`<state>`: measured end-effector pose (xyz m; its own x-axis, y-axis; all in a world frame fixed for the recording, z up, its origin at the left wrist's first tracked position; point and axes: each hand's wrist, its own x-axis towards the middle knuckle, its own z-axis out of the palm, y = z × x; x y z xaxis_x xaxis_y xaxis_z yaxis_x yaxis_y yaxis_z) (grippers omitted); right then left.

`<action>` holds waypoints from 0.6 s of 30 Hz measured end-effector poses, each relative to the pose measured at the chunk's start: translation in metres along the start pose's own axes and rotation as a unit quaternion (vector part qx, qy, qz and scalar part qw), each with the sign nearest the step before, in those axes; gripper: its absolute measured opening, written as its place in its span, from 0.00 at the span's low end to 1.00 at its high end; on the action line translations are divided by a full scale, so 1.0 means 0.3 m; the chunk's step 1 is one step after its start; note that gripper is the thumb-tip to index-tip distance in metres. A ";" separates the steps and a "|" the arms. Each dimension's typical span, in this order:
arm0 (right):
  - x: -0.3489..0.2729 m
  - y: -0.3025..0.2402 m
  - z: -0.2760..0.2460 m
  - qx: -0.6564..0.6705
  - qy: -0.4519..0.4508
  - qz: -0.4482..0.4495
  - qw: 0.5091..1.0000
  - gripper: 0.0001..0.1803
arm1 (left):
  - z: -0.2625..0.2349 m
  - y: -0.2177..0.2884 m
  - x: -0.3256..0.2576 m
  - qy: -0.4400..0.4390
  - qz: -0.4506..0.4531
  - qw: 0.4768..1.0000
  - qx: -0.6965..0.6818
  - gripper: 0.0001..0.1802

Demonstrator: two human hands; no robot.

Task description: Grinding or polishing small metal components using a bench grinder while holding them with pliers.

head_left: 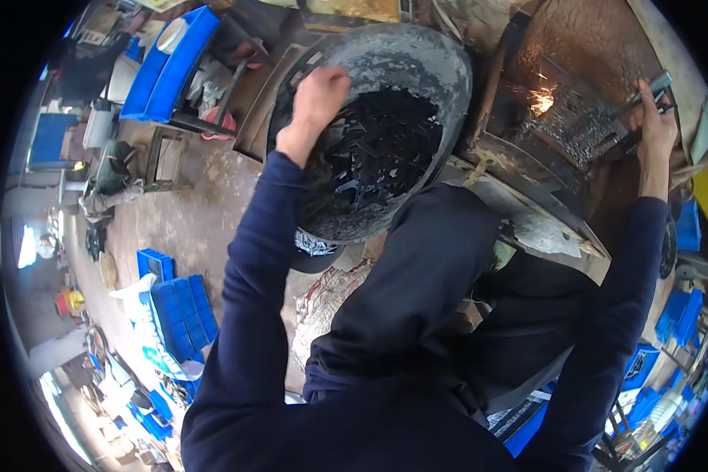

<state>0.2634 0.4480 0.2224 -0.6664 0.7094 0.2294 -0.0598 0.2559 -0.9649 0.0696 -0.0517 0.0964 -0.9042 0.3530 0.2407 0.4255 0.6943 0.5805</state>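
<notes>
My left hand (319, 102) is over the far left part of a large dark tub (448, 94), its fingers curled together. Whatever is between those fingers, if anything, cannot be made out. Inside the tub lie many dark, flat metal strips (385, 138). At the right, my right hand (654, 130) is closed around a grey metal handle (654, 85) beside a dirty metal work tray (598, 47). Bright orange sparks (541, 100) flare in the tray, to the left of that hand. Dark, wet-looking grit (570, 130) covers the surface between them.
My knees (448, 224) are close against the tub. Blue plastic bins (182, 315) stand on the floor at the left, and a blue crate (169, 63) rests on a rack at the far left. A pale woven sack (330, 307) lies below the tub.
</notes>
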 end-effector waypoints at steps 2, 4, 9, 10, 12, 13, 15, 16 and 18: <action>-0.012 -0.010 0.005 -0.004 0.003 0.002 1.000 0.16 | 0.031 -0.159 -0.038 -0.049 -0.032 0.997 0.059 0.14; -0.019 -0.014 0.012 -0.011 -0.003 0.004 1.000 0.18 | 0.075 -0.233 -0.072 -0.072 -0.031 0.993 0.083 0.15; -0.035 -0.029 0.024 -0.022 0.000 -0.005 1.000 0.18 | 0.180 -0.260 -0.075 -0.149 -0.030 0.976 0.154 0.19; -0.034 -0.027 0.020 -0.021 0.000 -0.005 1.000 0.18 | 0.195 -0.239 -0.065 -0.176 -0.029 0.968 0.177 0.20; -0.031 -0.024 0.012 -0.018 0.001 -0.004 1.000 0.19 | 0.215 -0.213 -0.041 -0.202 -0.023 0.959 0.199 0.20; -0.032 -0.024 0.016 -0.020 0.002 -0.003 1.000 0.19 | 0.223 -0.219 -0.035 -0.215 -0.020 0.952 0.216 0.19; -0.033 -0.026 0.025 -0.015 -0.001 -0.004 1.000 0.19 | 0.233 -0.228 -0.018 -0.241 -0.011 0.937 0.252 0.17; -0.033 -0.026 0.028 -0.013 -0.002 -0.005 1.000 0.19 | 0.237 -0.231 -0.007 -0.242 -0.009 0.937 0.252 0.17; -0.031 -0.022 0.025 -0.005 -0.001 -0.005 1.000 0.19 | 0.248 -0.233 0.016 -0.255 0.017 0.925 0.282 0.16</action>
<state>0.2644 0.4348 0.2257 -0.6673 0.7057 0.2381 -0.0581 0.2694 -0.9613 0.0384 -0.0520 -0.0010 -0.8154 0.5313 -0.2300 0.5362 0.8428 0.0460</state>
